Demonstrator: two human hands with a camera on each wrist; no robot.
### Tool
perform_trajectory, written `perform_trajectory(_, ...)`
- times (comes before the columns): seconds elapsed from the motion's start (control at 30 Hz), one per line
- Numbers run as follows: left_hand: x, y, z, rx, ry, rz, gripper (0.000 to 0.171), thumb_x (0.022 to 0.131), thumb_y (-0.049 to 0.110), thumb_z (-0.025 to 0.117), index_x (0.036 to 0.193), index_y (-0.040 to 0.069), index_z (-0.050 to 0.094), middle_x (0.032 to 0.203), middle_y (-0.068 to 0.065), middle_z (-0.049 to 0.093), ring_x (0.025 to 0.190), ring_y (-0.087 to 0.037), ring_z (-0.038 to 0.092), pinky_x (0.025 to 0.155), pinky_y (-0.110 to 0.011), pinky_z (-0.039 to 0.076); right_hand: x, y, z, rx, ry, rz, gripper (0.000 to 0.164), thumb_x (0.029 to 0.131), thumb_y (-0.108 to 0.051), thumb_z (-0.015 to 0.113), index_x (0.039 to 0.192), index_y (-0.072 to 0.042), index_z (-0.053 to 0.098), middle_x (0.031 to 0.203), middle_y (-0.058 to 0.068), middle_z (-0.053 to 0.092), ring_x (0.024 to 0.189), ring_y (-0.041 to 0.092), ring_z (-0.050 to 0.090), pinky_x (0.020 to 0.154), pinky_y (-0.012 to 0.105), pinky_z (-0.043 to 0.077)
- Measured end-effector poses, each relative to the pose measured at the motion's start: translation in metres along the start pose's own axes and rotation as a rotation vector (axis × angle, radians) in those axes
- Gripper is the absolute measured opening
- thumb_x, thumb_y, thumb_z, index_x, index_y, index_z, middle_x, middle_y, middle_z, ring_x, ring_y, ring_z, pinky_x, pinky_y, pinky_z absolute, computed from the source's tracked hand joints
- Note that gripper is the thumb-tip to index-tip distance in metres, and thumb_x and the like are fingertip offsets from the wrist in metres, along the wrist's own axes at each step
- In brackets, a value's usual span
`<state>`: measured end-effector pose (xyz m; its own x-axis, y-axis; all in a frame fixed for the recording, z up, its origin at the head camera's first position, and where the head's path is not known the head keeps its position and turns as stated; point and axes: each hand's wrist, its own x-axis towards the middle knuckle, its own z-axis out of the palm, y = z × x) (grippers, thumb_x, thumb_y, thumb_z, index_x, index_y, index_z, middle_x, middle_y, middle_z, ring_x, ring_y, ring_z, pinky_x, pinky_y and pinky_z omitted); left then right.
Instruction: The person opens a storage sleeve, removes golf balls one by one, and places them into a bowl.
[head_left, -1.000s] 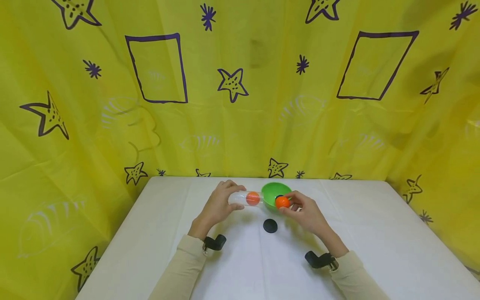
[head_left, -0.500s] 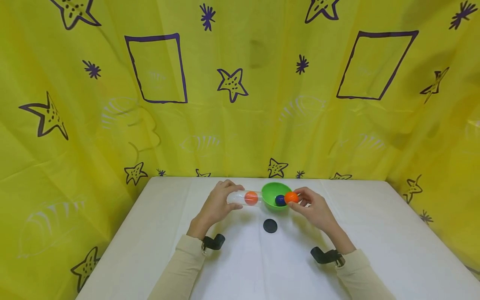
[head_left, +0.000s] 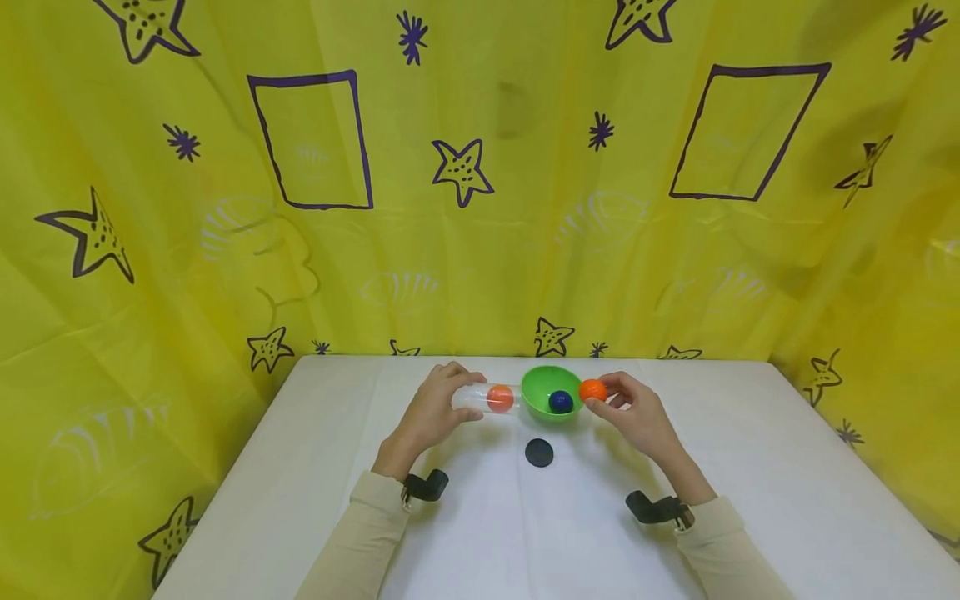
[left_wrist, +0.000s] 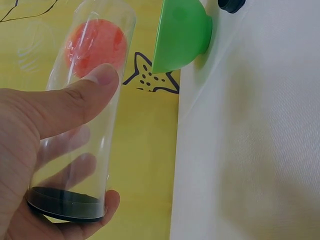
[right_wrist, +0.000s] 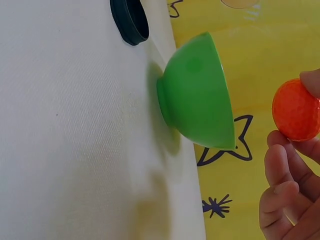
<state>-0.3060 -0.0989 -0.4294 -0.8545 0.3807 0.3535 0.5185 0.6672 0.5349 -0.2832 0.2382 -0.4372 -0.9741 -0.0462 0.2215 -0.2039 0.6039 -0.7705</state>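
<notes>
My left hand point(head_left: 435, 408) grips a clear plastic tube point(left_wrist: 112, 130) lying sideways left of the bowl. Inside the tube, near its right end, is an orange ball point(head_left: 500, 398); a dark cap point(left_wrist: 67, 204) closes the other end. My right hand point(head_left: 636, 417) pinches a second orange ball point(right_wrist: 296, 111), dimpled like a golf ball, between thumb and fingertips. That ball is at the right rim of a green bowl point(head_left: 534, 408), overlapping it in the head view and apart from it in the right wrist view. A dark blue ball point(head_left: 560, 402) lies in the bowl.
A round black cap point(head_left: 539, 452) lies on the white-covered table point(head_left: 480, 533) in front of the bowl. Behind the table hangs a yellow curtain point(head_left: 510, 267) with drawn stars. Black wrist mounts point(head_left: 427, 485) are strapped to both forearms.
My right hand has carried its orange ball rightward from over the bowl to its right rim, uncovering the blue ball. My left hand with the tube has shifted slightly left.
</notes>
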Motion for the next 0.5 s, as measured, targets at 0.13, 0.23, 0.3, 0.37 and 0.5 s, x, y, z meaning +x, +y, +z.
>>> perform_trajectory(0.13,-0.0007,0.0013,-0.0007,-0.01,-0.005,-0.015,0.046,0.08,0.015,0.088,0.124,0.016,0.072,0.119,-0.005,0.065,0.112,-0.026,0.053,0.097,-0.045,0.049,0.0014,0.0014,-0.0003,-0.007,0.013,0.01,0.045,0.093,-0.035,0.076,0.125,-0.006,0.063,0.111,0.014,0.068,0.09,0.021,0.057,0.069,0.027,0.046)
perform_trajectory(0.23,-0.0005,0.0018,-0.0008,-0.01,-0.003,-0.017,0.046,0.081,0.016,0.087,0.124,0.017,0.072,0.119,-0.004,0.065,0.112,-0.025,0.053,0.098,-0.045,0.049,0.0027,0.0025,-0.0001,-0.011,0.026,0.019,0.045,0.093,-0.035,0.076,0.125,-0.007,0.063,0.112,0.014,0.069,0.091,0.022,0.057,0.072,0.028,0.046)
perform_trajectory(0.3,-0.0005,0.0018,-0.0006,-0.007,-0.004,-0.011,0.046,0.081,0.017,0.087,0.124,0.017,0.072,0.119,-0.004,0.065,0.113,-0.025,0.053,0.098,-0.045,0.049,0.0037,0.0032,0.0003,-0.009,0.03,0.023,0.045,0.093,-0.035,0.076,0.126,-0.007,0.063,0.114,0.015,0.069,0.093,0.022,0.057,0.074,0.03,0.045)
perform_trajectory(0.37,-0.0008,0.0017,-0.0002,-0.009,-0.006,-0.003,0.046,0.081,0.017,0.087,0.124,0.016,0.072,0.119,-0.004,0.065,0.113,-0.025,0.054,0.098,-0.045,0.049,0.005,0.0038,0.0011,-0.008,0.032,0.025,0.045,0.093,-0.035,0.076,0.126,-0.007,0.064,0.116,0.015,0.069,0.095,0.023,0.058,0.076,0.031,0.045)
perform_trajectory(0.5,-0.0017,0.0017,0.0002,-0.008,-0.007,0.016,0.046,0.081,0.017,0.087,0.124,0.015,0.072,0.118,-0.005,0.066,0.112,-0.025,0.054,0.098,-0.044,0.05,0.0103,0.0035,0.0037,-0.013,0.026,0.027,0.047,0.094,-0.038,0.075,0.127,-0.007,0.064,0.121,0.016,0.067,0.101,0.026,0.058,0.08,0.031,0.044)
